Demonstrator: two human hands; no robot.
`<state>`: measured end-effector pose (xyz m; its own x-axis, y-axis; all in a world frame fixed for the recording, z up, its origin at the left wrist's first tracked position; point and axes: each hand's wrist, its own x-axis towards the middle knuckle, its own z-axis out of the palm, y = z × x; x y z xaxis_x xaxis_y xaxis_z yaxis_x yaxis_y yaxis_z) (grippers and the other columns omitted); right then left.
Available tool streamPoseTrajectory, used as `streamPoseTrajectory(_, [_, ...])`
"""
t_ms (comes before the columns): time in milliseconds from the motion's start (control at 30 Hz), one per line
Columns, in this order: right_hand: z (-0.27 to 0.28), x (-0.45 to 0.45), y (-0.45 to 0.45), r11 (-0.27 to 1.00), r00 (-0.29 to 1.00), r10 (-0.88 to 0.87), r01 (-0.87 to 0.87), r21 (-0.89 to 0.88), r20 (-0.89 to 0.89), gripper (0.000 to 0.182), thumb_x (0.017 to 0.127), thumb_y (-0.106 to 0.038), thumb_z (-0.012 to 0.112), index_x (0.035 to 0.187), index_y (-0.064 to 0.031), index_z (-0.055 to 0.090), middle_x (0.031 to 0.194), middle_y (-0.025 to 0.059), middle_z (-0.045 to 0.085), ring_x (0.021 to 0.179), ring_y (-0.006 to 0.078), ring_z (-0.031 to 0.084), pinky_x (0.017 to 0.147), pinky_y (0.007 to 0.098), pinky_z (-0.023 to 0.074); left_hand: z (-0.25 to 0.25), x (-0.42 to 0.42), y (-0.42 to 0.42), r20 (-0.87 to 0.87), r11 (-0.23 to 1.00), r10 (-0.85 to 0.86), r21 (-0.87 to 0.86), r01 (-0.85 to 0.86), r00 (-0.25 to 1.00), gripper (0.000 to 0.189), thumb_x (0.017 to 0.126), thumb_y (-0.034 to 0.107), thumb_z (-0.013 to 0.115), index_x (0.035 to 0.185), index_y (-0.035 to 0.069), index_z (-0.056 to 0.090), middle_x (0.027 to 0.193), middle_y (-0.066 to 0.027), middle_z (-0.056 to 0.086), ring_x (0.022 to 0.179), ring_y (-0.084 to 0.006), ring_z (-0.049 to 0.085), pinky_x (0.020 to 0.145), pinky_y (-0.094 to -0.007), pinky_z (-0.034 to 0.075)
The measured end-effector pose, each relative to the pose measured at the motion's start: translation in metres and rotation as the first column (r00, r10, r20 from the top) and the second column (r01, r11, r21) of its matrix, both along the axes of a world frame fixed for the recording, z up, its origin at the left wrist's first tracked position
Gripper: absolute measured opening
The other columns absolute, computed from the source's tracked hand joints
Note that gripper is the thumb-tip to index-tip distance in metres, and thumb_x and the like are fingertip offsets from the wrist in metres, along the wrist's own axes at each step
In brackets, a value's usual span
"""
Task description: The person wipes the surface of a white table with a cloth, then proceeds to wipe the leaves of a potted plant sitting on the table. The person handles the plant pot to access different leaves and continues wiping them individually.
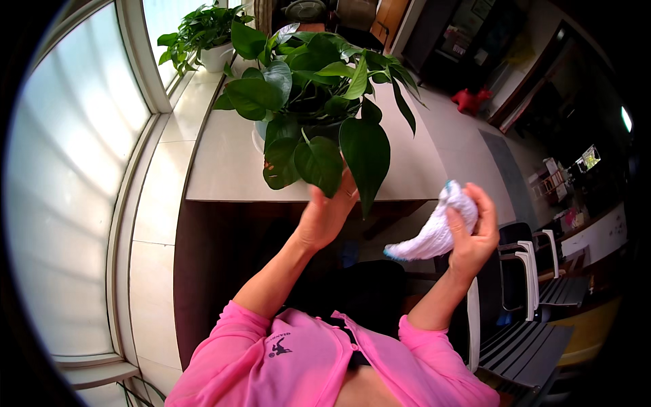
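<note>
A leafy potted pothos plant (310,81) stands on a pale tabletop (229,168), its pot mostly covered by leaves. My left hand (328,208) is raised at the table's front edge, just under the large hanging front leaves. Its fingertips are partly hidden by those leaves, so whether they touch or hold one cannot be told. Off to the right, beyond the table's front corner, my right hand (473,229) grips a bunched white knitted cloth (437,229) with blue-green edging between thumb and fingers. The cloth's narrow end hangs towards the left.
Left of the table run a tiled sill (157,188) and frosted windows (71,168). A second plant in a white pot (216,57) stands at the far end of the sill. Slatted chairs (529,351) are close on my right. Further off, a red object (470,100) lies on the floor.
</note>
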<state>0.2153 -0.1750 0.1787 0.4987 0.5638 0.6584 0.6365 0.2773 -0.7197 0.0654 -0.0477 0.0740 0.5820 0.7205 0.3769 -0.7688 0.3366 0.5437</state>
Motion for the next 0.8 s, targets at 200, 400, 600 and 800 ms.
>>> streamPoseTrajectory(200, [0.034, 0.013, 0.040, 0.995, 0.976, 0.067, -0.081, 0.060, 0.209, 0.027, 0.071, 0.004, 0.071, 0.096, 0.0000, 0.063, 0.087, 0.0063, 0.063, 0.081, 0.0143, 0.059, 0.075, 0.0261, 0.0463, 0.012, 0.005, 0.019, 0.097, 0.997, -0.079, 0.021, 0.077, 0.992, 0.100, 0.072, 0.076, 0.048, 0.146, 0.016, 0.018, 0.149, -0.0010, 0.024, 0.136, -0.0201, 0.023, 0.111, -0.0396, 0.017])
streamPoseTrajectory(400, [0.032, 0.006, 0.130, 0.939, 0.843, 0.343, -0.322, -0.122, 0.414, 0.026, 0.071, -0.006, 0.072, 0.097, -0.0064, 0.066, 0.086, 0.0086, 0.064, 0.077, 0.0229, 0.062, 0.070, 0.0291, 0.0475, 0.010, 0.022, 0.019, 0.198, 0.984, -0.034, -0.165, 0.068, 0.980, 0.094, 0.071, 0.069, 0.058, 0.142, 0.014, 0.029, 0.145, -0.0040, 0.032, 0.133, -0.0226, 0.030, 0.110, -0.0409, 0.022])
streamPoseTrajectory(600, [-0.012, -0.007, 0.126, 0.819, 0.673, 0.571, -0.428, -0.383, 0.470, 0.021, 0.072, -0.011, 0.070, 0.092, -0.0113, 0.069, 0.082, 0.0056, 0.058, 0.078, 0.0246, 0.059, 0.068, 0.0343, 0.0478, 0.011, 0.022, 0.013, 0.201, 0.950, -0.006, -0.306, 0.068, 0.980, 0.081, 0.076, 0.065, 0.058, 0.134, 0.010, 0.039, 0.136, -0.0064, 0.042, 0.127, -0.0243, 0.039, 0.108, -0.0406, 0.030])
streamPoseTrajectory(800, [0.026, 0.017, 0.083, 0.656, 0.645, 0.728, -0.553, -0.514, 0.234, 0.024, 0.072, -0.002, 0.069, 0.096, -0.0050, 0.069, 0.084, 0.0061, 0.063, 0.077, 0.0171, 0.061, 0.070, 0.0280, 0.0483, 0.023, 0.024, 0.020, 0.349, 0.914, -0.028, -0.371, 0.166, 0.937, 0.047, 0.090, 0.046, 0.054, 0.123, 0.013, 0.052, 0.123, -0.0030, 0.056, 0.118, -0.0215, 0.048, 0.101, -0.0393, 0.037])
